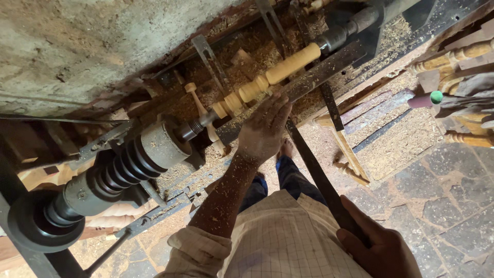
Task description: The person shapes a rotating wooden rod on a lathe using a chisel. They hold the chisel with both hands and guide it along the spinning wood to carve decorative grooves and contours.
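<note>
Chisel (314, 170) gripped by right hand (378, 247), left hand (263, 131) steadying its tip.

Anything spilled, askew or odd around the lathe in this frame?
Sawdust and shavings lie thick over the lathe bed and spill onto the stone floor; they also coat the left hand and forearm. The turned wooden spindle sits straight between its centres.

One pale turned spindle (267, 77) sits mounted on one lathe (128, 159). One long dark chisel (314, 164) is in view. Two hands show: the left hand (265, 128) and the right hand (378, 244). At least three finished spindles (453, 56) lie at the right edge.
</note>
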The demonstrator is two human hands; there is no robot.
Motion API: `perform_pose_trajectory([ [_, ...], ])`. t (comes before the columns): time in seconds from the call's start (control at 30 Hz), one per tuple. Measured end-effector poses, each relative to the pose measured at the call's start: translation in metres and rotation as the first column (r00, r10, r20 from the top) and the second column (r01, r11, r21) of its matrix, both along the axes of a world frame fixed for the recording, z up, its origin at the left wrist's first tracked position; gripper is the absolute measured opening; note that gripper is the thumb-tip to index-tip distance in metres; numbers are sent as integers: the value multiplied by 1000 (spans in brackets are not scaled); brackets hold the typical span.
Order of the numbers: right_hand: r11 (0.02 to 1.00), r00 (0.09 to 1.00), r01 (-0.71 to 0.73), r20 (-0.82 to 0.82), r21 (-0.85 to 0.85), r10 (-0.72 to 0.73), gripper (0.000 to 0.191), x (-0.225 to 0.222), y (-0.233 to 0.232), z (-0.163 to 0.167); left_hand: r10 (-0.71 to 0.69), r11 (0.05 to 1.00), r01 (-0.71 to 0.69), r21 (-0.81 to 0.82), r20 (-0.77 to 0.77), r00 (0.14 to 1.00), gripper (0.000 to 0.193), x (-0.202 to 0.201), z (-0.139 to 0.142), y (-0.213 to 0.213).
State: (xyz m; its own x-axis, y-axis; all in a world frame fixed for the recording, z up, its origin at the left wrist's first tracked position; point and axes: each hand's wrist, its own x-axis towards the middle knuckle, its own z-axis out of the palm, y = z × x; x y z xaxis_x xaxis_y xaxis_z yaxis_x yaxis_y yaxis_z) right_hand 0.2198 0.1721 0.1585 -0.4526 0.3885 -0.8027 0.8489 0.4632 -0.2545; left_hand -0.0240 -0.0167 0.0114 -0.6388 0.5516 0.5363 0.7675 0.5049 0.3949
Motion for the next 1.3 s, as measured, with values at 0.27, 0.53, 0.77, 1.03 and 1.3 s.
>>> perform_pose_trajectory([
  [0.27,997,996,-83,13,7,83,81,3,17,-6,11,1000,-11,1,42,999,35,1,13,-1],
  [0.53,982,979,-187,-75,27,188,79,-3,46,-4,26,996,-31,82,66,998,30,0,18,3],
  [0.77,982,978,-188,94,-5,187,81,-22,69,2,96,995,-98,25,73,993,30,2,13,5],
  [1.03,944,898,-331,303,-17,320,73,-72,112,21,188,979,-189,80,24,982,16,0,1,18],
  [1.3,844,788,-527,315,-103,530,71,-154,214,-10,268,959,-273,71,66,961,20,3,9,19],
])
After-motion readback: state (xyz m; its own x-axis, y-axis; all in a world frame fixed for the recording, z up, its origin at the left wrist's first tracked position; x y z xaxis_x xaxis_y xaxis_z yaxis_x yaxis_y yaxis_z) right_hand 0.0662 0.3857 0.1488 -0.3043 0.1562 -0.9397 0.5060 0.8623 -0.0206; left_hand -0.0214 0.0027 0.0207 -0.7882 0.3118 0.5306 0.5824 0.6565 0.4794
